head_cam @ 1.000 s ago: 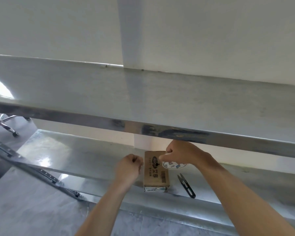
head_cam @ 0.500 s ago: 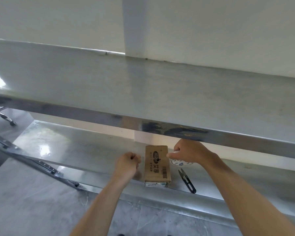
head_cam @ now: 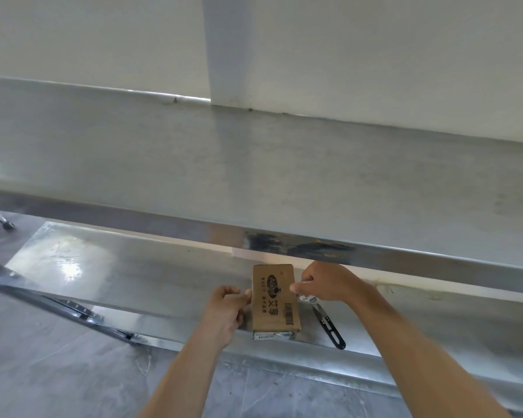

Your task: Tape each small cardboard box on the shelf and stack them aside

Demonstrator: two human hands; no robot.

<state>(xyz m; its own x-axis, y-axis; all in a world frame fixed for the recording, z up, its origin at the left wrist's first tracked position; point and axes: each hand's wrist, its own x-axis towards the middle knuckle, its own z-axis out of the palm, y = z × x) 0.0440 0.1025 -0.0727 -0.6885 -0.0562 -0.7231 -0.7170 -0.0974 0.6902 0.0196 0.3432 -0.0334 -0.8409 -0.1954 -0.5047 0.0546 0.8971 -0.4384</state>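
Head view: box (head_cam: 275,297) between both grips

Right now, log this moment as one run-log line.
stage: taping | cardboard box flat on lower shelf | left hand pinching at box's left edge | right hand gripping tape roll | snips idle beside box

Hands working at a cardboard box (head_cam: 275,298) on a steel shelf (head_cam: 151,276)

The left hand (head_cam: 225,312) is touching the box's left edge; the right hand (head_cam: 326,283) is pinching a tape roll (head_cam: 307,298) at its right, snips (head_cam: 329,327) lying just below.
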